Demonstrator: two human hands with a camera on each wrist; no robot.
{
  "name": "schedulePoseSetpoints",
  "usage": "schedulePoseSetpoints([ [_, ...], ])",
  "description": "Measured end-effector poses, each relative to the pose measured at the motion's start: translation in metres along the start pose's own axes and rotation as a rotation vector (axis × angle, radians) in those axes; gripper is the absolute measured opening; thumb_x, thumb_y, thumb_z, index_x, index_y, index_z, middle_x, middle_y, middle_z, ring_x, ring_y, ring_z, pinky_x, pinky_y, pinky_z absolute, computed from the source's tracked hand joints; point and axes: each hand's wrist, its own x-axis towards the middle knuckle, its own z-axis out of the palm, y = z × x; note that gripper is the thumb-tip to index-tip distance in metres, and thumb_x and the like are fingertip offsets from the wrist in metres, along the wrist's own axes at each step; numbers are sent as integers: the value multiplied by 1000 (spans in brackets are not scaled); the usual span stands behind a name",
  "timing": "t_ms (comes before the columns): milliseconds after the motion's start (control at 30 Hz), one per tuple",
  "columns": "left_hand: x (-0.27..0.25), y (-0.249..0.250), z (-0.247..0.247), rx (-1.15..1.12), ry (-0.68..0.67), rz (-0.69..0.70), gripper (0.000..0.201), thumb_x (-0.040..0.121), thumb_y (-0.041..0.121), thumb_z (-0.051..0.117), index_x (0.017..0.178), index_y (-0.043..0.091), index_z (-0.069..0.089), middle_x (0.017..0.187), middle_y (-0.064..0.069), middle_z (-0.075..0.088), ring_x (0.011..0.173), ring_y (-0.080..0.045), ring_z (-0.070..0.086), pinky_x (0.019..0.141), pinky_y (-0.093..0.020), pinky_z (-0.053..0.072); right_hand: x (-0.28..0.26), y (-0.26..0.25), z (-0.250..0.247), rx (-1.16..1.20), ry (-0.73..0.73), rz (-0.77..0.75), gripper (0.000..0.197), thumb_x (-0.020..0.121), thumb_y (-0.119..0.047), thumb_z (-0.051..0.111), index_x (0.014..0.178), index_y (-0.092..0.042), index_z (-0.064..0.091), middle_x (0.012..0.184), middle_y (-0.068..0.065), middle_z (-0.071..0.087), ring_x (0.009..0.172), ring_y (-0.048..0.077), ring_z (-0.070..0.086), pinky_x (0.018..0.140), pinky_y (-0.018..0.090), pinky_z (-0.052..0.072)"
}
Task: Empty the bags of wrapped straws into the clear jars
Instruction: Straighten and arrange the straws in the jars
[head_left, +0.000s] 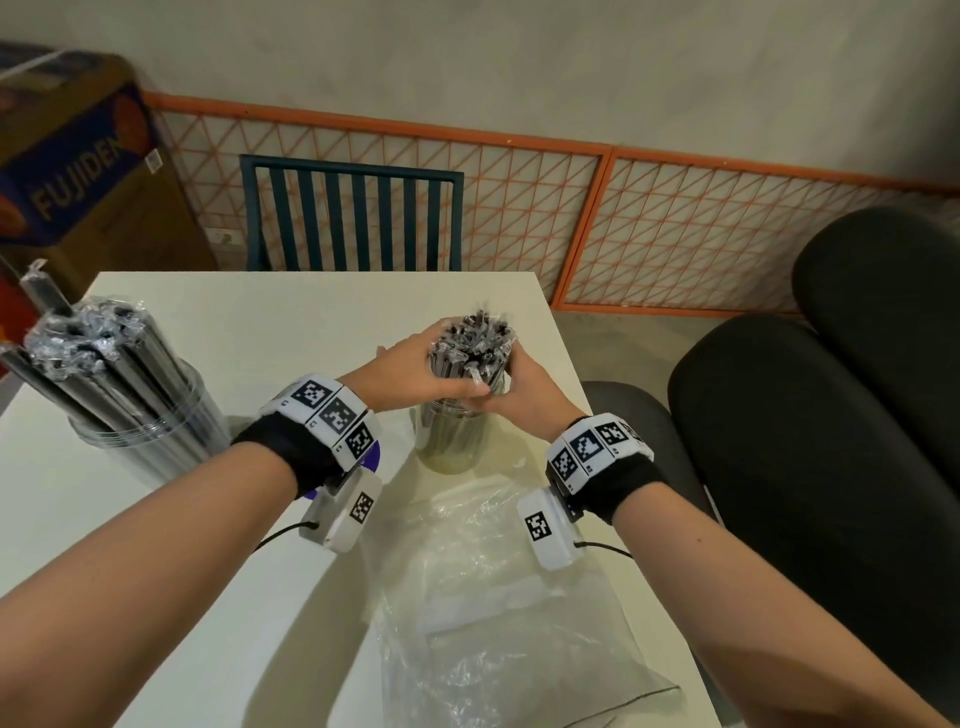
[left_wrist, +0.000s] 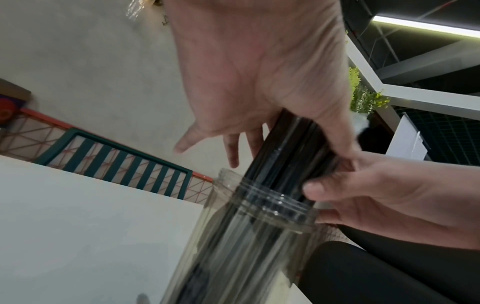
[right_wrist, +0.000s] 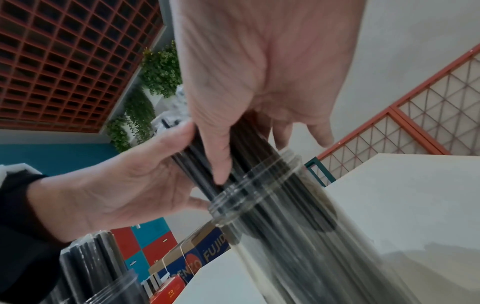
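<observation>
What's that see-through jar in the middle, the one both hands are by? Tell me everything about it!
The clear jar looks like transparent plastic, tall and round, with screw-thread ridges around its open mouth and no lid on. It stands upright on the white table, beyond a crumpled empty plastic bag. A bundle of black wrapped straws stands in it, the tops sticking out well above the rim. The left hand and right hand grip the bundle just above the mouth, fingers close to the rim.

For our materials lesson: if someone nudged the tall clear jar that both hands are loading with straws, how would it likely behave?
The jar is tall and narrow, with straws standing well above its rim, so it probably tips easily. Its thin clear plastic looks light, so it likely slides on the smooth table.
</observation>
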Motion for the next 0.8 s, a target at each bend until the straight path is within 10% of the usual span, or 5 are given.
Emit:
schedulePoseSetpoints([
  [233, 2, 13, -20, 45, -38, 35, 46, 88, 18, 61, 132, 18, 47, 113, 11, 56, 92, 7, 53, 69, 4, 39, 8, -5, -19, -56, -56, -5, 66, 81, -11, 70, 138, -14, 37, 134, 5, 56, 124, 19, 52, 108, 40, 40],
  [533, -6, -3, 0, 42, -104, 36, 82, 70, 19, 79, 138, 20, 34, 124, 8, 52, 118, -10, 48, 104, -25, 36, -4, -1, -9, -49, -108, 22, 96, 70, -14, 81, 144, -14, 20, 139, 3, 46, 122, 9, 42, 100, 18, 30],
  [633, -11, 1, 8, 169, -22, 15, 70, 81, 22, 69, 140, 15, 32, 131, 1, 49, 125, -13, 40, 102, -16, 18, -6, -1, 0, -10, -13, 6, 92, 70, -17, 81, 142, -12, 25, 139, 5, 47, 125, 13, 44, 98, 16, 31],
  [800, -5, 2, 1, 386, -39, -69, 53, 90, 26, 55, 139, 18, 34, 139, -5, 48, 134, -26, 35, 113, -53, 0, -2, -3, -3, -63, 47, 30, 76, 81, -11, 69, 144, -10, 26, 134, 9, 54, 125, 21, 49, 92, 16, 33],
])
